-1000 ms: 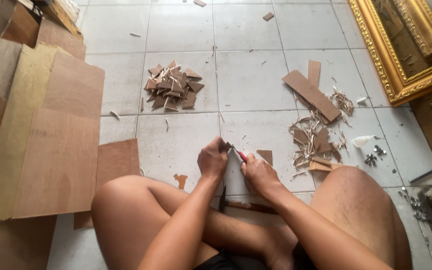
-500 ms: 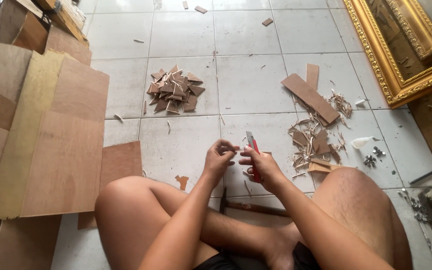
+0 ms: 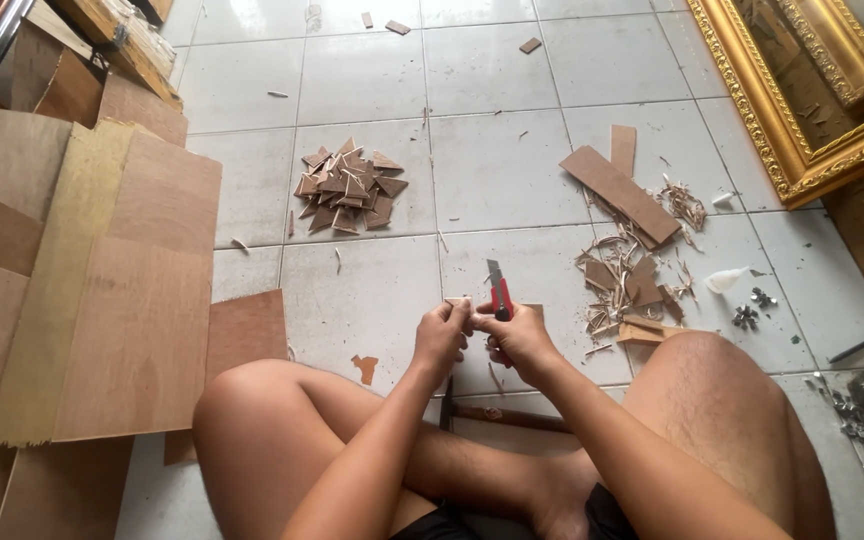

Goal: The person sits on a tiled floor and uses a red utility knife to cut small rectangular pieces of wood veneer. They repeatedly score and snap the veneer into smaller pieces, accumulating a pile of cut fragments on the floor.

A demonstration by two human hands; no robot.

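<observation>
Open tiled floor [image 3: 372,290] lies ahead and left of the hands [image 3: 482,335]; a triangle pile [image 3: 347,190] sits farther ahead, offcuts [image 3: 627,275] crowd the right, plywood sheets [image 3: 102,300] far left.

you look down on a floor [image 3: 372,80] of pale grey glossy square tiles with thin dark grout lines, soft daylight reflecting off it. on your left, large sheets of brown plywood [image 3: 102,300] lie stacked flat, one edged with a yellowish strip. at the top right, ornate gilded frames [image 3: 802,120] rest on the floor. wood chips and shavings [image 3: 622,280] are scattered over the tiles, and a pile of small triangular offcuts [image 3: 347,190] sits near the middle.
</observation>
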